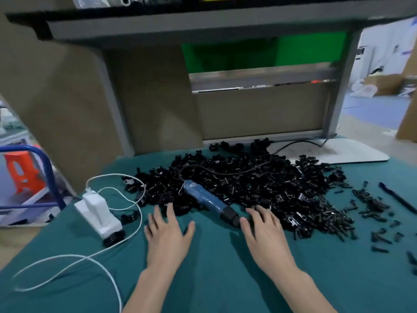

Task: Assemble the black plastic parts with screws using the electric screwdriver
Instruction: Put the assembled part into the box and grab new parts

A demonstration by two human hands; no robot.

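Evidently the assembly is only getting ready to begin: the left hand [168, 236] is lying palm-down on the green cloth [214, 279], fingers spread and holding nothing, its fingertips reaching the near edge of the pile of black plastic parts [259, 184]. The right hand [264, 231] is lying likewise splayed and empty, its thumb just beside the black nose of the electric screwdriver [207, 199], which is resting slantwise on the pile's near edge. By my judgement, the next move is calling for picking out matching parts and gripping the driver. Blur is smearing the heap, so single parts are blending together; screws are not showing anywhere, and the driver's bit is hard to make out.
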